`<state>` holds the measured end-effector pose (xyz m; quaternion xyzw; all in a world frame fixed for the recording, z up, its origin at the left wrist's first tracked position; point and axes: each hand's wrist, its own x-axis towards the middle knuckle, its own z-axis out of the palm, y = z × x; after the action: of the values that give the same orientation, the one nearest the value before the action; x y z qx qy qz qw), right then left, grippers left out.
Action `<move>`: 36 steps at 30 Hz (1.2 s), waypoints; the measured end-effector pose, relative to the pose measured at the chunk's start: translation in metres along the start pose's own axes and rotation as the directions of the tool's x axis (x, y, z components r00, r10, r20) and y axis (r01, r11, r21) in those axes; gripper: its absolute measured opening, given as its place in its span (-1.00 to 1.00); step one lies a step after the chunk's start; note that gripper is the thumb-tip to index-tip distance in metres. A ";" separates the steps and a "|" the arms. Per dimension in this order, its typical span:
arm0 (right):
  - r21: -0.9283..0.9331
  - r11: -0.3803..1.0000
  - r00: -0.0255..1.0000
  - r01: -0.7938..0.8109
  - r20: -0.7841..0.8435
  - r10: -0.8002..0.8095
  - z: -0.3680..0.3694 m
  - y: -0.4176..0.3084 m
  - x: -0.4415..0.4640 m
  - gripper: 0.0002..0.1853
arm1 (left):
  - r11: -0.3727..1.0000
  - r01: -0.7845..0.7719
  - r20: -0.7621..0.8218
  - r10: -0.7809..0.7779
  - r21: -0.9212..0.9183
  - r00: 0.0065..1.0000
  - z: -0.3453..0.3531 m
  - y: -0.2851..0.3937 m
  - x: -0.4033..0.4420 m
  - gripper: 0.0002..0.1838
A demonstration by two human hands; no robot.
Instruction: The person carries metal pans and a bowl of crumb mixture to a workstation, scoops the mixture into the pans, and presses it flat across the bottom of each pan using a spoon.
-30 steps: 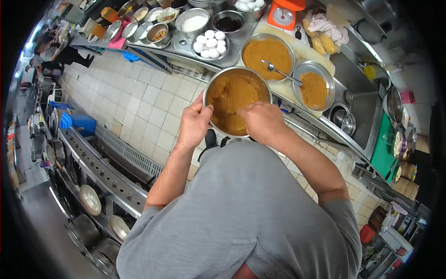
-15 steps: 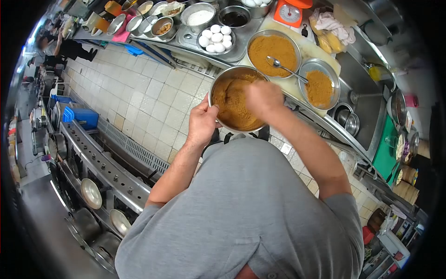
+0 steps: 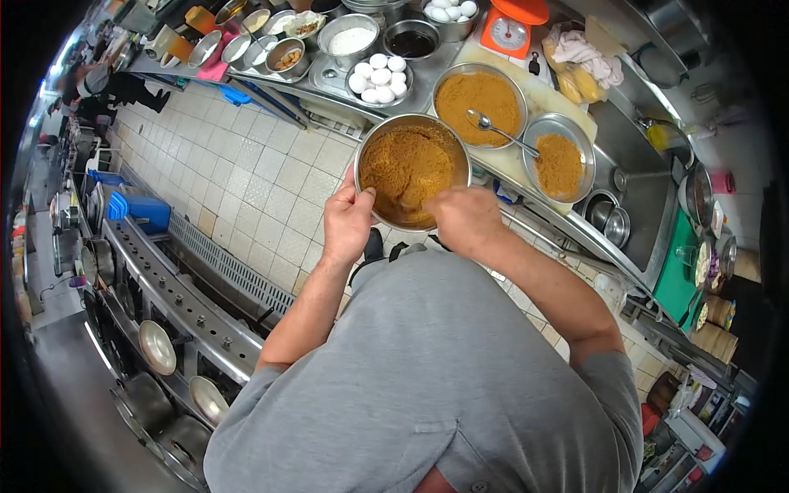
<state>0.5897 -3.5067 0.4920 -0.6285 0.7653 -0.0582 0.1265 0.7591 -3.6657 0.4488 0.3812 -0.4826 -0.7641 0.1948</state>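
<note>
A round metal bowl [image 3: 470,168] is held up in front of my body, partly filled with brown-orange crumbly powder [image 3: 411,160]. My left hand [image 3: 348,218] grips its left rim, thumb over the edge. At the lower right of the bowl, my right hand [image 3: 464,218] has its fingers curled inward at the powder; whether they pinch anything is hidden. Beyond the bowl, a larger pan [image 3: 520,99] of similar powder has a metal spoon [image 3: 501,131] lying across it. A smaller pan [image 3: 588,148] with more powder sits to its right, under the spoon's end.
The counter also bears a bowl of white eggs [image 3: 380,79], a bowl of white powder [image 3: 349,39], a bowl of dark liquid [image 3: 412,39] and an orange scale [image 3: 505,33]. A sink [image 3: 633,156] is at right, a stove [image 3: 189,304] at left. A person [image 3: 123,89] stands far left.
My right hand went up over the bowl's right side and came back to its lower right. The powder's surface has shifted. The bowl moved slightly right, then back left.
</note>
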 end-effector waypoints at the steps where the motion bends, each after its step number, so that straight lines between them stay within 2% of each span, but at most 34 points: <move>1: -0.015 0.997 0.992 -0.078 -0.096 0.076 0.002 0.007 0.006 -0.90 | 0.999 -0.046 0.017 0.046 0.021 0.999 0.001 0.000 0.001 -0.68; 2: -0.020 0.988 0.970 -0.156 -0.194 0.149 0.004 0.012 0.010 -0.90 | 0.995 -0.094 0.033 0.093 0.043 0.995 0.001 0.001 0.001 -0.67; 3: -0.027 0.992 0.947 -0.125 -0.300 0.112 0.008 0.014 0.011 -0.89 | 0.994 -0.100 0.031 0.098 0.044 0.995 -0.002 -0.003 0.005 -0.67; 4: -0.027 0.992 0.947 -0.121 -0.304 0.107 0.011 0.008 0.009 -0.89 | 0.982 -0.134 0.006 0.134 0.131 0.991 -0.007 -0.011 0.009 -0.65; 5: -0.024 0.998 0.971 -0.055 -0.235 0.048 0.014 -0.004 0.004 -0.89 | 0.963 -0.159 -0.013 0.165 0.217 0.986 -0.009 -0.014 0.009 -0.63; 6: -0.018 1.000 0.986 0.004 -0.165 -0.007 0.016 -0.011 0.002 -0.88 | 0.963 -0.156 -0.006 0.162 0.219 0.987 -0.010 -0.015 0.009 -0.63; 7: -0.040 0.999 0.989 0.001 -0.145 -0.007 0.006 -0.012 0.005 -0.88 | 0.956 -0.147 0.052 0.138 0.253 0.989 -0.010 -0.013 0.012 -0.76; 8: -0.043 0.999 0.989 -0.006 -0.145 0.000 -0.005 -0.006 0.009 -0.88 | 0.948 -0.137 0.105 0.111 0.287 0.988 -0.010 -0.012 0.013 -0.72; 9: -0.127 0.992 0.972 -0.009 -0.232 -0.021 -0.016 0.003 0.019 -0.89 | 0.948 -0.133 0.108 0.106 0.288 0.989 -0.012 -0.013 0.015 -0.72; 10: -0.206 0.978 0.947 -0.019 -0.317 -0.049 -0.021 0.013 0.031 -0.89 | 0.918 -0.176 0.183 0.117 0.354 0.976 -0.015 -0.014 0.018 -0.71; 11: -0.271 0.959 0.973 -0.084 -0.231 0.020 -0.024 0.024 0.041 -0.91 | 0.880 -0.226 0.261 0.123 0.417 0.958 -0.016 -0.011 0.019 -0.71; 12: -0.266 0.959 0.971 -0.093 -0.237 0.028 -0.028 0.026 0.039 -0.91 | 0.877 -0.229 0.269 0.121 0.422 0.956 -0.014 -0.006 0.017 -0.71; 13: -0.245 0.962 0.988 -0.124 0.063 0.144 -0.048 0.023 0.037 -0.90 | 0.914 -0.126 0.185 0.058 0.385 0.981 -0.007 0.004 0.013 -0.70; 14: -0.235 0.959 0.901 -0.161 0.361 0.240 -0.060 0.022 0.034 -0.88 | 0.942 -0.023 0.105 -0.013 0.334 0.994 -0.001 0.008 0.009 -0.66; 16: -0.097 0.977 0.858 -0.188 0.468 0.211 -0.042 0.013 0.013 -0.86 | 0.953 -0.017 0.100 -0.014 0.304 0.995 -0.006 -0.013 0.007 -0.62; 18: 0.096 0.969 0.862 -0.229 0.482 0.156 -0.013 -0.004 -0.001 -0.84 | 0.962 -0.010 0.082 -0.012 0.274 0.997 -0.016 -0.037 0.007 -0.54; 20: 0.230 0.940 0.912 -0.253 0.381 0.152 0.015 -0.016 0.014 -0.84 | 0.967 0.039 0.044 -0.052 0.250 0.998 -0.025 -0.051 0.003 -0.44; 21: 0.234 0.935 0.911 -0.265 0.378 0.163 0.021 -0.018 0.025 -0.84 | 0.965 -0.008 0.045 -0.004 0.264 0.999 -0.027 -0.052 0.001 -0.51; 22: 0.199 0.943 0.937 -0.267 0.281 0.206 0.022 -0.015 0.039 -0.83 | 0.963 -0.010 0.060 -0.006 0.268 0.998 -0.023 -0.040 -0.003 -0.51; 23: 0.162 0.948 0.953 -0.275 0.180 0.245 0.021 -0.011 0.045 -0.82 | 0.976 0.080 0.010 -0.084 0.202 0.996 -0.016 -0.019 -0.011 -0.55; 24: 0.161 0.943 0.949 -0.291 0.173 0.263 0.013 -0.008 0.040 -0.82 | 0.977 0.165 -0.033 -0.162 0.132 0.986 -0.013 -0.007 -0.014 -0.59; 26: 0.098 0.961 0.943 -0.260 0.241 0.231 -0.005 -0.006 0.031 -0.82 | 0.982 0.138 -0.065 -0.131 0.127 0.989 -0.013 -0.005 -0.006 -0.64; 27: 0.138 0.950 0.925 -0.281 0.303 0.229 0.004 -0.012 0.031 -0.74 | 0.986 0.123 -0.073 -0.116 0.115 0.991 -0.015 -0.005 -0.004 -0.64; 28: 0.149 0.944 0.922 -0.293 0.307 0.238 0.007 -0.021 0.027 -0.74 | 0.987 0.119 -0.084 -0.110 0.111 0.990 -0.022 -0.004 -0.006 -0.64; 30: 0.357 0.929 0.991 -0.101 -0.051 0.128 -0.001 -0.036 0.026 -0.64 | 0.995 0.081 -0.031 -0.079 0.066 0.996 -0.036 -0.003 0.001 -0.64; 31: 0.442 0.896 0.970 -0.045 -0.196 0.145 -0.013 -0.038 0.029 -0.62 | 0.993 0.114 -0.018 -0.114 0.016 0.993 -0.039 0.008 0.003 -0.66; 33: 0.551 0.833 0.846 -0.050 -0.420 0.328 -0.028 -0.021 0.036 -0.68 | 0.991 0.132 0.002 -0.132 -0.028 0.991 -0.059 0.021 0.013 -0.69; 35: 0.692 0.689 0.676 -0.216 -0.403 0.617 -0.023 0.025 0.036 -0.76 | 0.993 0.118 0.020 -0.118 0.006 0.993 -0.073 0.043 0.029 -0.69; 36: 0.586 0.705 0.655 -0.399 -0.355 0.667 -0.020 0.053 0.036 -0.76 | 0.990 0.129 0.046 -0.131 0.051 0.990 -0.075 0.055 0.036 -0.69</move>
<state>0.5274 -3.5324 0.4939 -0.2738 0.8851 -0.3715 0.0600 0.7901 -3.7597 0.4651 0.3973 -0.4796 -0.7726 0.1235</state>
